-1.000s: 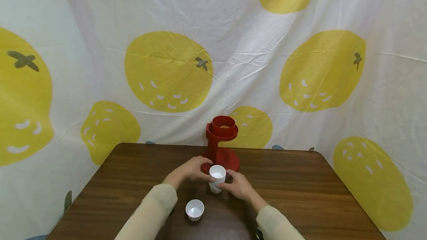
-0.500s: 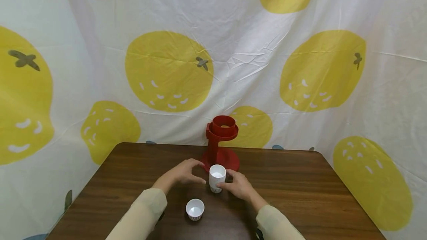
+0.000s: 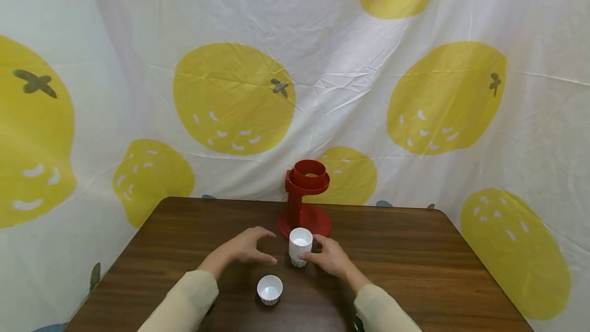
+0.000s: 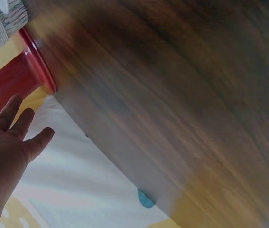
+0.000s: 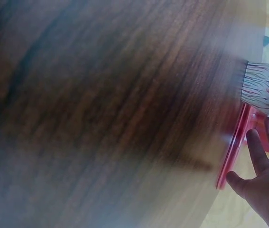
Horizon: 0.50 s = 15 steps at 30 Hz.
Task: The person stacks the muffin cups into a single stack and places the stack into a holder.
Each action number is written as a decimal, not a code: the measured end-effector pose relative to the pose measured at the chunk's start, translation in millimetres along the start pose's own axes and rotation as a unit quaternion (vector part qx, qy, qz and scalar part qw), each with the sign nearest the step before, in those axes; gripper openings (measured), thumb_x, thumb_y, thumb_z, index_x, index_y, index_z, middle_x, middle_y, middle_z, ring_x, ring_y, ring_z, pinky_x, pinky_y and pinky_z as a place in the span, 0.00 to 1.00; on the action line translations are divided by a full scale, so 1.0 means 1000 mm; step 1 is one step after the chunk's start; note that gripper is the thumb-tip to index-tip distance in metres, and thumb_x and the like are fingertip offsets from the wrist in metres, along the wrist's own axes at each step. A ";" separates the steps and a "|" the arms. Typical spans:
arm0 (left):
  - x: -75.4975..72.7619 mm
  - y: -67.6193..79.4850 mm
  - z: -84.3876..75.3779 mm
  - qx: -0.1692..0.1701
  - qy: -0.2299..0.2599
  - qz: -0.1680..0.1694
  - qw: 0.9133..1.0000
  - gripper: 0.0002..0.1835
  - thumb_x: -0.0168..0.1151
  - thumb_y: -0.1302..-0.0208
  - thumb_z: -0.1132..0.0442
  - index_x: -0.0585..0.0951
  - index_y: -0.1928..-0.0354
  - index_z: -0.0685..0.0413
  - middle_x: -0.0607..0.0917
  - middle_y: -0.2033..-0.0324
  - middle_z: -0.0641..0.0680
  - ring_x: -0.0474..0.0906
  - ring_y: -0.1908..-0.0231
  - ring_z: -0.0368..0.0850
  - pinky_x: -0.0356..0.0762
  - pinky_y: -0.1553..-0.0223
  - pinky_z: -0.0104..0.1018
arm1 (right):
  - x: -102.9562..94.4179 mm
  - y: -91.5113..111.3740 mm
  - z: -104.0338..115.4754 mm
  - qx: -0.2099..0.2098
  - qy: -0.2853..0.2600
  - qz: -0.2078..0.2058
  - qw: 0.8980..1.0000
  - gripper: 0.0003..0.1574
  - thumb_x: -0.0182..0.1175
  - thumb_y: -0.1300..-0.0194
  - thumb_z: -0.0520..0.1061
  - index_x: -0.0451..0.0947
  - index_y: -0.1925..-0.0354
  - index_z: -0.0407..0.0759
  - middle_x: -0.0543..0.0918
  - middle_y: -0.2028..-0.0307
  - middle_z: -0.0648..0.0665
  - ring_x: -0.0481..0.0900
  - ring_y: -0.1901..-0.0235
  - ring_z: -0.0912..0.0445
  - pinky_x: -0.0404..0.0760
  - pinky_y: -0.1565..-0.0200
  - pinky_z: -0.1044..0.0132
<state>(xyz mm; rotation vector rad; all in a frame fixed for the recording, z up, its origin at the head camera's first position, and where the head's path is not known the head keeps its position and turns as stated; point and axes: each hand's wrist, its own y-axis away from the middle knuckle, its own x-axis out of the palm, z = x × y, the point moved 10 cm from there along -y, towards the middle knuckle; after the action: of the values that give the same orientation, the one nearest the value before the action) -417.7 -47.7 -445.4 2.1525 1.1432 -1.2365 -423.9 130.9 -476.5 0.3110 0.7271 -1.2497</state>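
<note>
Mid-table in the head view stands an upright stack of small white paper cups, patterned near the base. My right hand holds it from the right, thumb across the front and fingers toward the back. The right wrist view shows the stack's ribbed nested rims and streaked lower cup. My left hand is off to the left of the stack, thumb and fingers spread apart around nothing. Closer to me sits a single white paper cup, mouth up, with a dark pattern low on its side.
Behind the stack rises a red stand with a round base and a ring-shaped holder on top. The brown wooden table ends at a white curtain printed with yellow lemons.
My left hand has let go of the cup stack and moved left and toward me, opening a gap. The right hand and both sets of cups have kept their places.
</note>
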 end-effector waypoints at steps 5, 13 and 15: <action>0.003 0.005 -0.002 0.021 -0.002 0.000 1.000 0.38 0.67 0.56 0.40 0.73 0.46 0.55 0.74 0.49 0.55 0.66 0.45 0.52 0.62 0.45 0.48 | -0.001 0.001 0.001 0.002 -0.005 0.000 1.000 0.38 0.67 0.52 0.61 0.73 0.48 0.42 0.79 0.58 0.47 0.76 0.56 0.49 0.72 0.55 0.52; 0.006 0.014 -0.006 0.041 0.008 0.003 0.999 0.38 0.67 0.56 0.41 0.73 0.46 0.57 0.74 0.49 0.55 0.66 0.46 0.52 0.63 0.46 0.48 | -0.001 0.002 0.001 0.013 -0.004 0.005 1.000 0.37 0.67 0.52 0.61 0.73 0.48 0.44 0.79 0.58 0.48 0.75 0.56 0.51 0.72 0.54 0.52; 0.006 0.017 -0.007 0.043 0.006 0.004 0.999 0.38 0.67 0.55 0.41 0.73 0.46 0.57 0.74 0.49 0.54 0.66 0.46 0.52 0.62 0.46 0.48 | -0.001 0.002 0.001 0.010 -0.005 0.007 1.000 0.36 0.67 0.52 0.61 0.73 0.49 0.44 0.79 0.58 0.49 0.75 0.56 0.51 0.72 0.54 0.52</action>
<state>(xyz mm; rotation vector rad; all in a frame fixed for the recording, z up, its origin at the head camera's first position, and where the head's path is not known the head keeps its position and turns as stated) -398.9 -50.1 -447.7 2.2278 1.1030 -1.2924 -421.9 131.3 -475.7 0.3258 0.7024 -1.2447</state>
